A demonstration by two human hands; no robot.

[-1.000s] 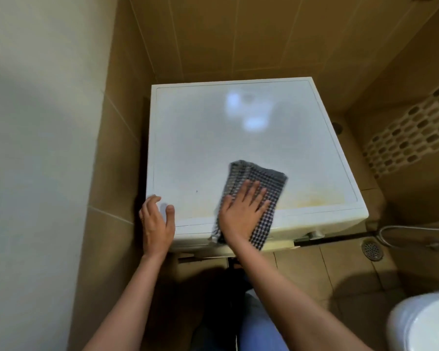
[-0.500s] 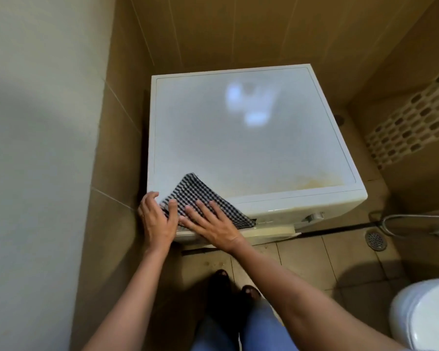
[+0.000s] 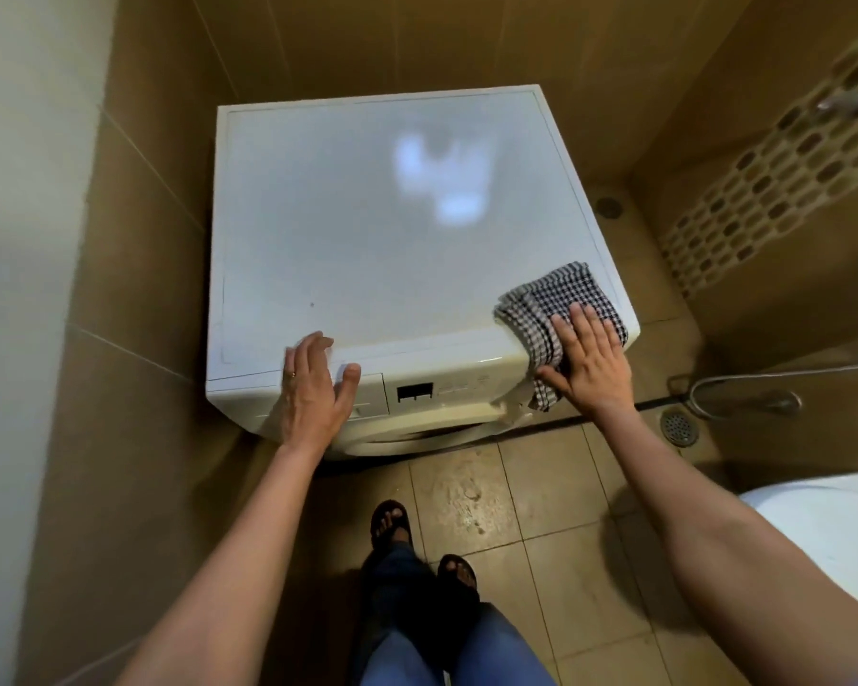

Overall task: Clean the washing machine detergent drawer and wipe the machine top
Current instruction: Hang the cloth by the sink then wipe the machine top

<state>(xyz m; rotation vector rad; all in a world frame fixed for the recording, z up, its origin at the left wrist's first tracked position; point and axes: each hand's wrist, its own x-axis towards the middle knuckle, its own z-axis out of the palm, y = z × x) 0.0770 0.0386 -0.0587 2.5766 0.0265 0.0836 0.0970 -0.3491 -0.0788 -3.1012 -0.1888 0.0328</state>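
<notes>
- Washing machine [image 3: 367,230]: a white front-loader set in a tiled corner, seen from above. Its flat top has a pale reflection of light near the back.
- Detergent drawer [image 3: 370,396]: at the left end of the front panel, closed flush with it and partly covered by the left hand.
- Left hand [image 3: 313,383]: lies open on the front left edge of the machine. The fingers reach onto the top and the thumb is spread out against the drawer front. It holds nothing, and a ring shows on one finger.
- Right hand [image 3: 590,368]: pressed flat on the checked cloth [image 3: 560,299], fingers straight and slightly apart, at the machine's front right corner.
- The cloth is a folded, dark-and-white check. It lies partly on the top and drapes over the rounded front edge, down onto the control panel.
- The two hands are well apart, one towards each end of the front edge.
- Display window [image 3: 414,391]: a dark rectangle on the panel between the hands, just right of the drawer.
- Floor: brown tiles [image 3: 466,492], with the person's sandalled feet [image 3: 392,524] and blue jeans below.
- To the right are a round floor drain [image 3: 679,427], a metal hose [image 3: 744,388] and the white edge of a toilet [image 3: 828,527].
</notes>
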